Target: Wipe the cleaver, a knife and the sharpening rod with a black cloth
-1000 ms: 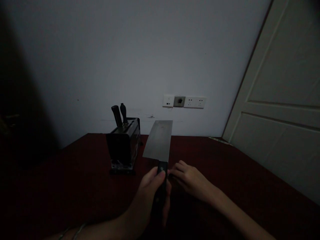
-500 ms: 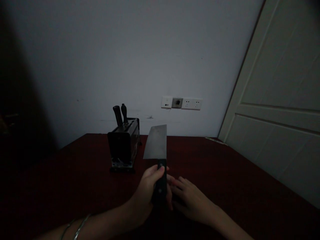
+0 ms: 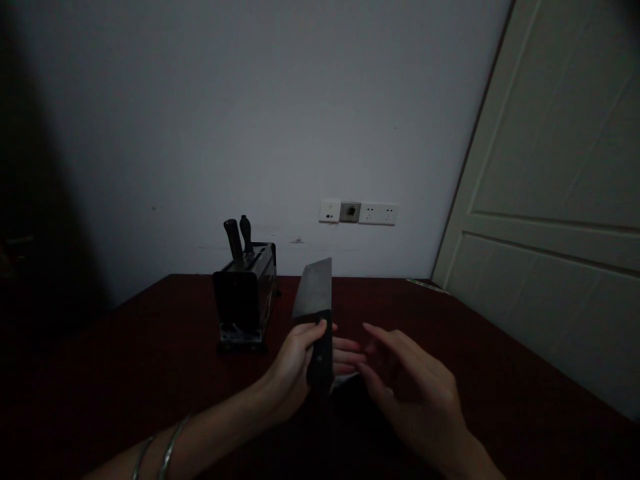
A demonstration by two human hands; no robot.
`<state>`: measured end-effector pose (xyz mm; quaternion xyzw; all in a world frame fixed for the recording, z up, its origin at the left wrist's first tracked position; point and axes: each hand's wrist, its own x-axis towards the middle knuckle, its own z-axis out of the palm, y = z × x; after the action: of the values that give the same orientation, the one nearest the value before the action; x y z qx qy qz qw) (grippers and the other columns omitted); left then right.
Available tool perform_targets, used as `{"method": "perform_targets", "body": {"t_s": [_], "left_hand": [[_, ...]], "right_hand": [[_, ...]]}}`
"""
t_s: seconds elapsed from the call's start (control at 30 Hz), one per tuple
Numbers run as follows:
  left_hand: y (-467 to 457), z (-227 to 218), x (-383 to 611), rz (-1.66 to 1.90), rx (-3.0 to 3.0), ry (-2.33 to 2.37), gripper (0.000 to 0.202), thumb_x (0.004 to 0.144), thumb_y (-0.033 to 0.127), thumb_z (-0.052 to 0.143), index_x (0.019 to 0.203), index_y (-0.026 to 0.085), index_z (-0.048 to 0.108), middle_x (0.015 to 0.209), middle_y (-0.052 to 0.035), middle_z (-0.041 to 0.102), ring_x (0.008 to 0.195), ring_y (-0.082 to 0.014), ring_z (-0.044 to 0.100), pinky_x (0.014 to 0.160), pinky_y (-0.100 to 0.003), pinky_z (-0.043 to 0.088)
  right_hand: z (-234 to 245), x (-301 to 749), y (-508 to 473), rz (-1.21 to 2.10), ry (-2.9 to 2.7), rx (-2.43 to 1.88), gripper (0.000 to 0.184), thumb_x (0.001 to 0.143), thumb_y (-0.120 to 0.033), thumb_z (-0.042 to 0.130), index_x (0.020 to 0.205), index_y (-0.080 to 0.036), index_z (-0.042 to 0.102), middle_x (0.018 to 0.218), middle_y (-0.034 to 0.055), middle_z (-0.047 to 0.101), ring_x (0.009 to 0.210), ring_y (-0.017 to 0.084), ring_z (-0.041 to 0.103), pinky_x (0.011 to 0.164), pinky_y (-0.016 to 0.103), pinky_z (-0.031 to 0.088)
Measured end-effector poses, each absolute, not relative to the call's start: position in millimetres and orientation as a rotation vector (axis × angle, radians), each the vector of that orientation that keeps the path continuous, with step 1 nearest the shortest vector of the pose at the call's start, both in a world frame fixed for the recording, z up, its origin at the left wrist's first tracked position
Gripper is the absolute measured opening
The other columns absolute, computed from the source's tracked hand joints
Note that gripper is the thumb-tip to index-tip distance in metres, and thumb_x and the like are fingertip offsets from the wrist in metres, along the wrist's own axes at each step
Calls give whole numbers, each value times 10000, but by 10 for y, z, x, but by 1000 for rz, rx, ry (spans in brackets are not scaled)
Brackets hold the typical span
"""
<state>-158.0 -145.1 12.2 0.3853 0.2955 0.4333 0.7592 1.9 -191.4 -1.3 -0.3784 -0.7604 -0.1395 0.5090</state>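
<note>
A cleaver [image 3: 315, 288] with a broad grey blade and a black riveted handle points away from me over the table. My left hand [image 3: 293, 360] holds it by the handle, thumb on top near the blade and fingers passing underneath, their tips stretched out to the right. Just right of the handle is my right hand [image 3: 417, 380], thumb and fingers apart, with nothing visible between them. Its fingertips are close to the left fingertips; whether they touch I cannot tell. A small pale patch below the left fingers is too dark to name.
A black knife block [image 3: 245, 293] with two black handles [image 3: 239, 239] sticking up stands left of the cleaver on the dark red table [image 3: 480, 360]. Behind are a pale wall with socket plates [image 3: 357, 213] and, at right, a white panelled door [image 3: 550, 200].
My right hand has moved right, away from the handle, and its fingers have spread. The cleaver's blade is now more tilted, and the left fingers extend further past the handle.
</note>
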Motion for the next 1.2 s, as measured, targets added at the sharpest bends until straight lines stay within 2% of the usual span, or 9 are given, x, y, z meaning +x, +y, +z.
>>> {"method": "perform_targets", "body": {"t_s": [0.13,0.27,0.37,0.53,0.63,0.73,0.87,1.0,1.2], "left_hand": [[-1363,146,-1479,988,849,610,183,878,246,455,902,78,525,744,-151,684,665,-213,674,651,-304,512],[-1326,162,-1380,1017,812,625,165,876,238,456,858,93,535,677,-109,670,600,-180,646,612,-270,485],[-1319,168,-1334,1020,789,649,169,872,237,460,818,102,547,661,-80,659,541,-137,607,557,-226,447],[-1346,204,-1306,992,709,663,149,851,226,483,791,114,560,664,-57,647,601,-151,620,593,-232,449],[-1380,226,-1302,980,657,695,144,843,220,482,763,124,554,633,-37,626,585,-143,607,596,-231,445],[-1395,228,-1309,950,642,666,137,832,203,477,739,129,546,667,-42,632,632,-151,613,654,-243,447],[-1361,201,-1334,901,666,585,188,852,227,434,787,115,570,717,-69,646,702,-177,622,686,-258,441],[-1323,156,-1349,890,651,572,184,854,214,428,829,110,578,682,-52,630,635,-152,601,640,-237,420],[-1345,131,-1369,856,641,589,235,859,237,415,742,105,570,634,-48,604,561,-132,560,613,-232,398]], "right_hand": [[-21,-103,-1936,-431,-1834,-976,510,747,-311,632,1193,-126,469,927,126,677,772,205,663,577,296,563],[-120,-165,-1861,-458,-1824,-1032,542,743,-338,615,1199,-100,445,1027,173,663,871,242,664,623,318,580],[-170,-195,-1818,-508,-1800,-1054,498,753,-309,592,1180,-88,463,1029,181,663,878,249,664,625,319,579],[-161,-210,-1795,-551,-1826,-1063,446,754,-316,585,1131,-89,516,960,158,672,818,235,657,639,330,563],[-135,-207,-1774,-630,-1835,-1047,418,761,-319,575,1106,-84,547,903,150,655,787,232,630,588,330,540],[-106,-202,-1744,-709,-1832,-1019,390,772,-296,566,1099,-83,570,919,162,631,789,237,599,594,350,524],[-103,-192,-1699,-747,-1849,-925,357,797,-233,538,1117,-78,557,1051,188,619,975,270,567,761,415,518],[-148,-174,-1635,-794,-1855,-896,378,808,-152,487,1178,-80,510,1143,191,606,1124,294,513,840,475,496],[-172,-160,-1549,-720,-1921,-758,437,775,-20,420,1209,-29,469,1179,234,582,1202,268,465,917,442,492]]}}
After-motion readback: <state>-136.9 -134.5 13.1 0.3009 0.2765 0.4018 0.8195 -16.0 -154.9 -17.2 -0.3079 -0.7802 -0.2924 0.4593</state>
